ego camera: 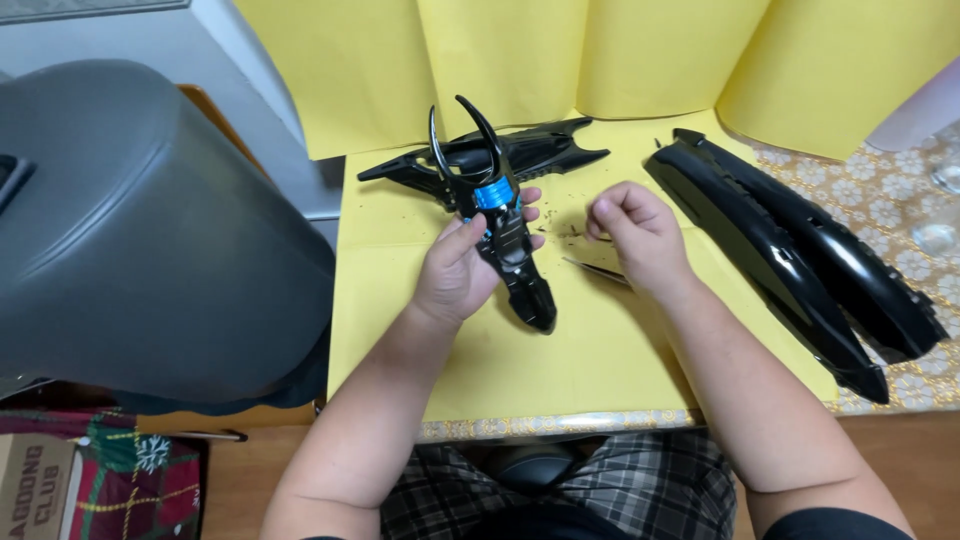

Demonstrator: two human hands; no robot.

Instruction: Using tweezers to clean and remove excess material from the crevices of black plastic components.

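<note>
Your left hand (455, 275) grips a black forked plastic part (505, 225) with a blue band (492, 196), held above the yellow sheet's (590, 360) middle. Your right hand (640, 235) is closed in a pinch just beside it, contents unclear. Long black panels (800, 250) lie along the sheet's right edge; a grey seat (130, 230) sits off its left edge, a red patterned package (130, 480) below that.

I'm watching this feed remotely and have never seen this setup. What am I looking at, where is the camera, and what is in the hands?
There is no machine here: a person works with two bare hands, filmed by a camera on their head looking down. The left hand grips a glossy black plastic fairing piece with two curved prongs and a blue band. The right hand is closed, pinching something too small to identify. On the yellow sheet lie another black panel, two long black panels, scattered small bits and a thin metal tool. A grey seat sits at left.
</note>
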